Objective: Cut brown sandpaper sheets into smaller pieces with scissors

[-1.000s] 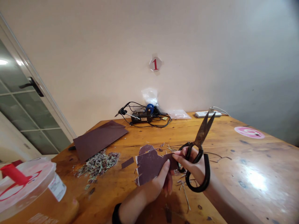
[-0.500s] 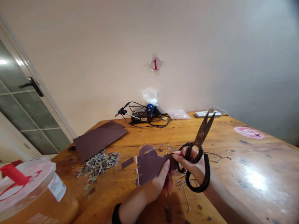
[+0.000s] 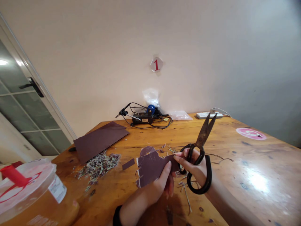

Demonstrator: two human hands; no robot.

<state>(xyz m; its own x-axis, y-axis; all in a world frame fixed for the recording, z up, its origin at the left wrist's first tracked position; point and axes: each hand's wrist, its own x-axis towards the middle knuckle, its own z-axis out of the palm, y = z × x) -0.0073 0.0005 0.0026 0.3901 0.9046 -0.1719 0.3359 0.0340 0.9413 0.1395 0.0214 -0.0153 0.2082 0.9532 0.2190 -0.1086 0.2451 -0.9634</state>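
Observation:
My left hand (image 3: 162, 180) grips a ragged piece of dark maroon paper (image 3: 148, 169), thumb on top and fingers beneath. Pale, torn-looking edges run along the piece's left side. My right hand (image 3: 194, 161) has the black-handled scissors (image 3: 202, 136) hung in it, with the rusty blades slightly apart and pointing up, away from the paper. Thumb and finger of that same hand pinch the paper's right end. Thin cut strips (image 3: 187, 196) lie under and around the hands, and a small maroon rectangle (image 3: 128, 164) rests left of the piece.
Larger maroon sheets (image 3: 101, 141) lie at the left beside a pile of shredded bits (image 3: 101, 164). A big lidded plastic tub (image 3: 35, 201) stands front left. At the back are a black device with cables (image 3: 142, 117), plastic bags and a power strip (image 3: 209, 115).

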